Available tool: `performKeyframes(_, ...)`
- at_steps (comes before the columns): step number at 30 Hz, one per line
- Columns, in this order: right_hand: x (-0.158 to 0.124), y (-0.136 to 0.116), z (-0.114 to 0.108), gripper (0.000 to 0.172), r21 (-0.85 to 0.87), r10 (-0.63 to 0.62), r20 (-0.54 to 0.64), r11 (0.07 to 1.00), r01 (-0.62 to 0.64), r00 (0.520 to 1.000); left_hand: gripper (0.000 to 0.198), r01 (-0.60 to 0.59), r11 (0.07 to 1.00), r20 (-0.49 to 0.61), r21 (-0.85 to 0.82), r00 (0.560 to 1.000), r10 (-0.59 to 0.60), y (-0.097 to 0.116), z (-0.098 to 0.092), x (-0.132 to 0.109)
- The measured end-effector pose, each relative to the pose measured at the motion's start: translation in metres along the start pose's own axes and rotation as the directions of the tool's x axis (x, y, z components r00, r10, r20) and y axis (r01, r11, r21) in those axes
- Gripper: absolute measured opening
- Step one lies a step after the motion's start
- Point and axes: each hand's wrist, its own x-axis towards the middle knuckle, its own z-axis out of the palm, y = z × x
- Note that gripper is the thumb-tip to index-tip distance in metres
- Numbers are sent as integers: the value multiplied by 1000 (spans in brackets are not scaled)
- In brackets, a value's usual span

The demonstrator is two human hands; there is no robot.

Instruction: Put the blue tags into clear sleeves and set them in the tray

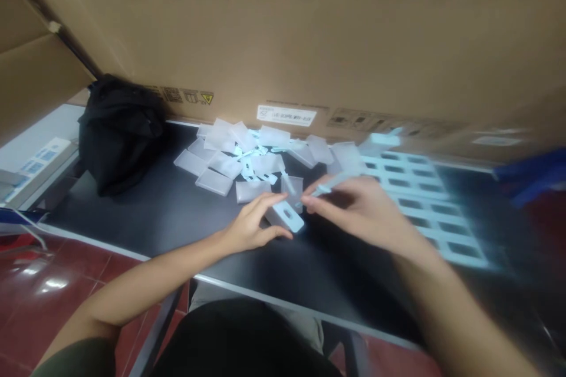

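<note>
My left hand [250,226] grips a small pale box [289,216] with an oval hole in its light blue face, thumb and fingers on its sides. Close by on the right, my right hand [349,203] pinches a thin light blue plastic piece [325,188], which is blurred. Beyond both hands lies a loose pile of translucent flat cases [215,181], with small light blue parts [248,170] among them. To the right, partly behind my right hand and forearm, are light blue frames with rectangular openings [464,249].
A black bag [119,135] stands at the left of the dark table [177,220]. Behind the table rises a large cardboard box [283,41]. A white box [42,167] lies at the far left, and something blue [530,173] at the right.
</note>
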Motion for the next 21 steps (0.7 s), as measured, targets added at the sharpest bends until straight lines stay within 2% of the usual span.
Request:
performKeyframes(2,-8,0,10,34,8,-10,19,1000,10,1000,75,11,1000,-17,5,1000,-11,1,0,1)
performKeyframes(5,-14,6,19,36,-40,-18,-13,999,17,1000,63,17,1000,-12,18,1000,-16,5,-1,2)
performKeyframes(10,-16,13,22,34,-119,-52,-63,992,44,997,57,52,998,-5,20,999,-52,10,-3,2)
performKeyframes(13,-15,13,21,31,-156,-86,-15,984,83,996,56,31,999,-3,9,999,-31,12,-3,2)
performKeyframes(17,-15,12,18,18,-166,-142,59,975,150,988,55,15,1000,-5,-2,1000,-15,12,-3,3)
performKeyframes(21,-16,11,17,25,-174,-159,126,968,180,979,58,27,998,-7,-60,1000,-27,8,-1,-2)
